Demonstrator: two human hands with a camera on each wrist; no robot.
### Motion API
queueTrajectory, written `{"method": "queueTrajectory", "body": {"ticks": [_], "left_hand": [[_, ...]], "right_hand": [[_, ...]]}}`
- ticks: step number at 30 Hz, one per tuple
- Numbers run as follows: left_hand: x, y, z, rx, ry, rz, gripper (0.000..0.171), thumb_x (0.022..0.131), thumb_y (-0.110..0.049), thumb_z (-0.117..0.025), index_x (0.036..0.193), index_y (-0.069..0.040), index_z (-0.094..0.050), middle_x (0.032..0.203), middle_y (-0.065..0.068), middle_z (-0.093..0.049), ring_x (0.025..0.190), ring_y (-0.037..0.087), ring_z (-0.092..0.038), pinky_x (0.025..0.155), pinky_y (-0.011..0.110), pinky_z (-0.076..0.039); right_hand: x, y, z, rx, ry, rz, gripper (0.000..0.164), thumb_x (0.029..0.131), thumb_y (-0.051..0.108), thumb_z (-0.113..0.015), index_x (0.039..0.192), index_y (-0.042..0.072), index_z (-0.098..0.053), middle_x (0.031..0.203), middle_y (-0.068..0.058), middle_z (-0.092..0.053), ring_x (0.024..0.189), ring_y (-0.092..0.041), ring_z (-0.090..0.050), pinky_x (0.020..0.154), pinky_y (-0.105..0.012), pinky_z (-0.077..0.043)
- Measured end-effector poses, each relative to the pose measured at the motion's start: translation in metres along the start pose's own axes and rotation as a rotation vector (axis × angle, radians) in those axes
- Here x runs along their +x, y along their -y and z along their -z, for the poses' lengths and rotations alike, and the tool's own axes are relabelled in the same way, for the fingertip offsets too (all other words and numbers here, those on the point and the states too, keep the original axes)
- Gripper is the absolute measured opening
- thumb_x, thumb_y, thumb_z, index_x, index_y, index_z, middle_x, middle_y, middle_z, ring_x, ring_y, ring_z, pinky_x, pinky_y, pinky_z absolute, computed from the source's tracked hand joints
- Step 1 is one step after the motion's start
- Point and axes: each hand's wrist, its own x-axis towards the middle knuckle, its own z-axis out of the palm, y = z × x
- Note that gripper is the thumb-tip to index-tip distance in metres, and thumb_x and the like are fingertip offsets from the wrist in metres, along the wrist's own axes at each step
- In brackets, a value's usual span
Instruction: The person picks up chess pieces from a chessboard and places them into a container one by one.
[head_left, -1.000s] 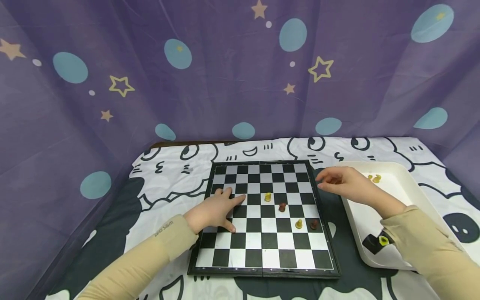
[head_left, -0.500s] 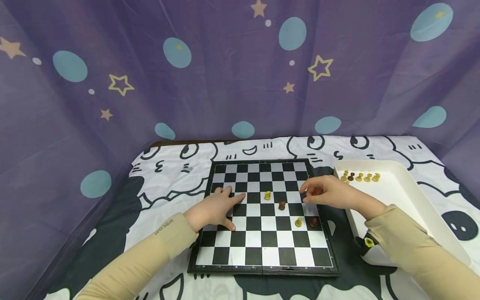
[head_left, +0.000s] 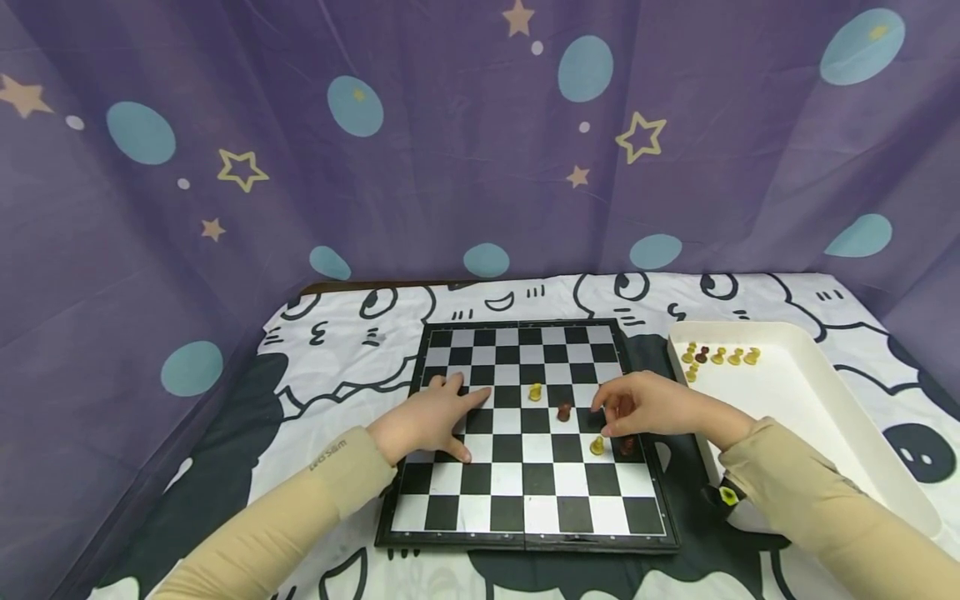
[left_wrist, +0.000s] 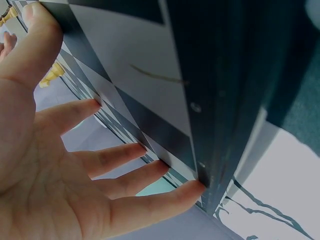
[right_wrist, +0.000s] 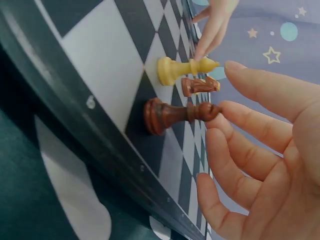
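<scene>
My left hand [head_left: 431,421] is spread on the left side of the chessboard [head_left: 525,542], its fingertips touching the squares and the board's edge in the left wrist view. Over the board's right side, my right hand [head_left: 648,404] has loosely bent fingers with nothing between them. In the right wrist view its index fingertip is right at the top of a dark brown bishop [right_wrist: 172,115], and the thumb is near the tip of a yellow bishop [right_wrist: 175,70]. Behind them stands a brown knight [right_wrist: 192,87]. Farther left on the board is another yellow piece [head_left: 536,392].
A white tray [head_left: 840,417] stands right of the board, under the right forearm. Several yellow pieces [head_left: 718,356] and a brown piece [head_left: 702,354] line its far left corner. A patterned cloth [head_left: 337,333] covers the table, and a purple curtain [head_left: 450,167] hangs behind.
My right hand has moved left from the tray's edge over the board, then nearer to me, down to the bishops. More pieces in the tray show now. The left hand has stayed in place.
</scene>
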Motion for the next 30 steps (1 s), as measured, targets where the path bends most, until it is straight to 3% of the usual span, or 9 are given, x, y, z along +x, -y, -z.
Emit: {"method": "queueTrajectory", "body": {"ticks": [8,21,30], "left_hand": [[-0.001,-0.001,0.0,-0.003,0.002,0.004,0.094,0.067,-0.047,-0.08,0.147,-0.023,-0.037,0.142,0.022,-0.036,0.126,0.041,-0.038,0.095,0.051,-0.044],[-0.001,0.0,0.0,-0.004,-0.009,0.003,0.094,0.066,-0.046,-0.08,0.147,-0.022,-0.038,0.142,0.022,-0.036,0.125,0.041,-0.038,0.095,0.051,-0.044],[-0.002,-0.001,0.0,-0.004,-0.012,0.0,0.094,0.066,-0.046,-0.08,0.146,-0.022,-0.038,0.142,0.022,-0.036,0.125,0.041,-0.039,0.095,0.051,-0.044]], "right_hand": [[0.001,-0.002,-0.007,0.05,0.063,-0.018,0.027,0.079,0.013,-0.075,0.101,0.001,-0.064,0.071,0.004,-0.061,0.057,-0.01,-0.061,0.056,-0.025,-0.05],[0.002,-0.001,-0.013,-0.008,0.073,0.002,0.012,0.077,0.011,-0.076,0.083,0.011,-0.066,0.07,0.006,-0.058,0.062,-0.005,-0.052,0.056,-0.022,-0.046],[0.003,0.0,-0.015,-0.005,0.072,0.013,0.012,0.078,0.01,-0.076,0.075,0.011,-0.064,0.068,0.007,-0.06,0.058,-0.004,-0.052,0.053,-0.022,-0.046]]}}
